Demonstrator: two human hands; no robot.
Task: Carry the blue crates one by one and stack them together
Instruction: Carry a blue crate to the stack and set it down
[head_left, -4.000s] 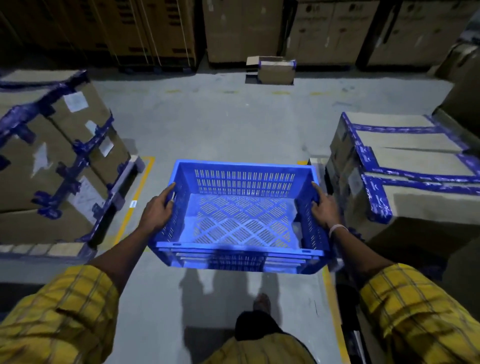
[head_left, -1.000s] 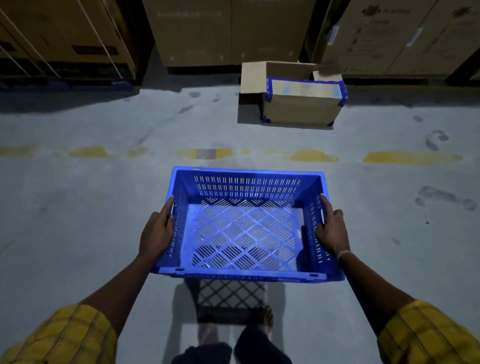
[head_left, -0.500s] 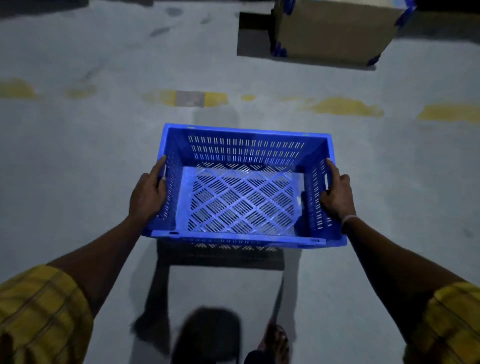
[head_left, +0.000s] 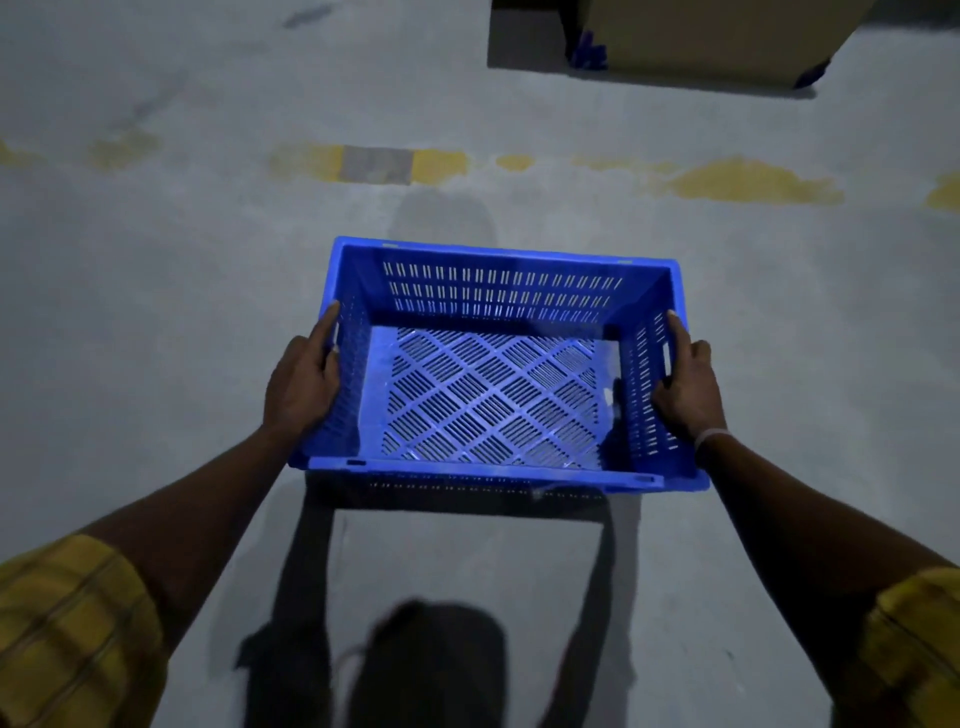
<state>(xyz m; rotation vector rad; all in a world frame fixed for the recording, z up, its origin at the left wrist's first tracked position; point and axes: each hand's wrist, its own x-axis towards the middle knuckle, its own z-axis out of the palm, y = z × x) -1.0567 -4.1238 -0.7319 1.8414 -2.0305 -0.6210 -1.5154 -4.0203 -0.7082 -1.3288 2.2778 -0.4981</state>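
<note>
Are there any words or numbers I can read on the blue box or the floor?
None can be read.
Blue crate: no writing shows, only slots.
Cardboard box: plain side, no label in view.
Floor: worn yellow paint marks, not letters.

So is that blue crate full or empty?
Empty. The crate's whole lattice floor shows bare, with nothing lying on it.

The crate (head_left: 493, 364) sits between the left hand (head_left: 301, 387) and right hand (head_left: 688, 387), over the floor (head_left: 156, 312). A box (head_left: 717, 39) lies well beyond it, past a painted line (head_left: 748, 182).
</note>
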